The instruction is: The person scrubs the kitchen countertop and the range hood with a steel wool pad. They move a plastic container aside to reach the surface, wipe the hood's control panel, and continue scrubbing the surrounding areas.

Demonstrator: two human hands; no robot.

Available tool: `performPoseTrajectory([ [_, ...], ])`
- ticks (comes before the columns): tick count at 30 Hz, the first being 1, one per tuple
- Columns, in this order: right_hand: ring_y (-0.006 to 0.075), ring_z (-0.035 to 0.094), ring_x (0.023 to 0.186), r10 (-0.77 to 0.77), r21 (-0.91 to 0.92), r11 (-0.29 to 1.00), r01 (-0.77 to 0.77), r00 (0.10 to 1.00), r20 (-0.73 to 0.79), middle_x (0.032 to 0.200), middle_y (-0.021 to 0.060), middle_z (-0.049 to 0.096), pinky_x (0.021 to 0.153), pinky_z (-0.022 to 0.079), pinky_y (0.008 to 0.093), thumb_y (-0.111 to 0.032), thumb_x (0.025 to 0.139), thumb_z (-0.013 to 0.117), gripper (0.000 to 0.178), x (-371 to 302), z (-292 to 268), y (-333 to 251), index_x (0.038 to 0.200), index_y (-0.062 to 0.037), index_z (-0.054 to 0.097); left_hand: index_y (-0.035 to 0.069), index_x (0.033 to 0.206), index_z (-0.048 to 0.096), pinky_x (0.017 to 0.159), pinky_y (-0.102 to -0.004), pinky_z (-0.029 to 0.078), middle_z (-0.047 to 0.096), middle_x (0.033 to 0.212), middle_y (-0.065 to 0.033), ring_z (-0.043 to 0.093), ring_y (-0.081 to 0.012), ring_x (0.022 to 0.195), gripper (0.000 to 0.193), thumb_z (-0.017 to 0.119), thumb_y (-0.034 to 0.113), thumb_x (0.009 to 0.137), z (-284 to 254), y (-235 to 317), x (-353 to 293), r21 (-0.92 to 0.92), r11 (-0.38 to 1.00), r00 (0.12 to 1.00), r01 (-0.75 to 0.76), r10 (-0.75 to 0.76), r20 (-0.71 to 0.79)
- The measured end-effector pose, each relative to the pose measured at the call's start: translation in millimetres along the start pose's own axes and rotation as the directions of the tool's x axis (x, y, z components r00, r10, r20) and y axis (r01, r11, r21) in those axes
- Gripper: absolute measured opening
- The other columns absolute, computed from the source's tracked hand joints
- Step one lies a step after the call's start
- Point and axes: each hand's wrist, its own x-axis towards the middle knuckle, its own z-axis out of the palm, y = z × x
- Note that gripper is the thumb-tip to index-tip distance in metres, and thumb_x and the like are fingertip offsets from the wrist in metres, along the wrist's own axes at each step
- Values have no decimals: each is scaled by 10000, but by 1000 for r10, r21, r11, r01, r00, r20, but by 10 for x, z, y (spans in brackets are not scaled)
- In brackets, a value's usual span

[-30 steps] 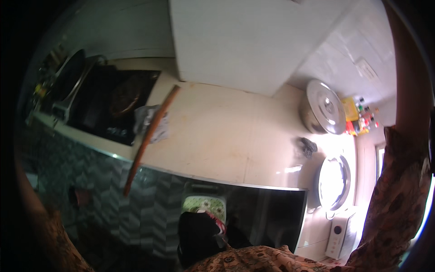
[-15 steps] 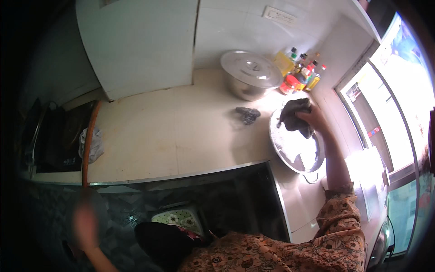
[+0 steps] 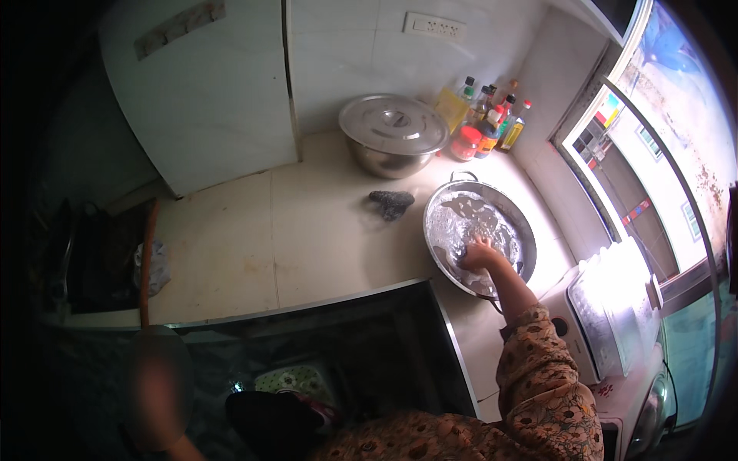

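Note:
My right hand [image 3: 482,257] reaches down into a round metal basin [image 3: 526,223] of bright, rippling water. The fingers are partly lost in glare and splashes. A small dark patch of the grey cloth [image 3: 463,260] shows beside the thumb; the water hides the rest. At the lower left, my left hand [image 3: 159,392] is a blur, below the near end of a thin brown rod-like edge [image 3: 147,265]. Whether it touches that edge cannot be seen.
A lidded steel pot [image 3: 393,157] stands behind the basin, beside several sauce bottles [image 3: 489,134]. Left of the basin lies a dark crumpled thing [image 3: 393,203]. A white appliance [image 3: 588,330] stands at the right under the window. Far left is a black cooktop [image 3: 108,265] with a pale crumpled cloth [image 3: 159,267].
My right hand has gone from above the basin down into its water, taking the dark grey cloth along. The view has shifted. My left hand stays at the lower left.

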Motion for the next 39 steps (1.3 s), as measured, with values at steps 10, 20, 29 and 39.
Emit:
performPoseTrajectory([
  [10, 298, 566, 1019, -165, 197, 920, 339, 791, -589, 1089, 117, 596, 844, 458, 426, -390, 742, 641, 448, -88, -1772, -1351, 1087, -110, 575, 90, 1121, 533, 782, -315, 474, 603, 1032, -78, 584, -180, 915, 272, 527, 224, 884, 0, -496, -870, -646, -676, 455, 354, -479, 750],
  [20, 311, 580, 997, -94, 143, 964, 223, 792, -603, 1116, 140, 579, 850, 460, 423, -195, 815, 526, 381, 813, -860, -2051, 1193, -152, 501, 109, 1036, 571, 675, -321, 494, 637, 935, -60, 608, -175, 798, 240, 621, 203, 820, -338, -758, -2907, -517, -854, 398, -49, -492, 774],
  [29, 225, 625, 860, -798, 844, 36, 535, 524, -298, 959, 107, 621, 775, 525, 342, -15, 754, 480, 400, -1460, -1120, -3369, 1152, -5, 516, 119, 1019, 558, 728, -337, 475, 628, 947, -53, 601, -182, 807, 210, 608, 175, 823, -378, -270, -2540, -529, -848, 311, -9, -506, 805],
  [39, 222, 614, 864, -911, 990, 110, -88, 388, 136, 1003, 87, 610, 766, 520, 368, -88, 807, 566, 351, -2704, 396, -4715, 1149, -32, 507, 135, 1131, 483, 672, -279, 466, 565, 932, -39, 571, -156, 842, 372, 641, 269, 822, 379, 352, -2292, -120, -857, 475, 501, 157, 866],
])
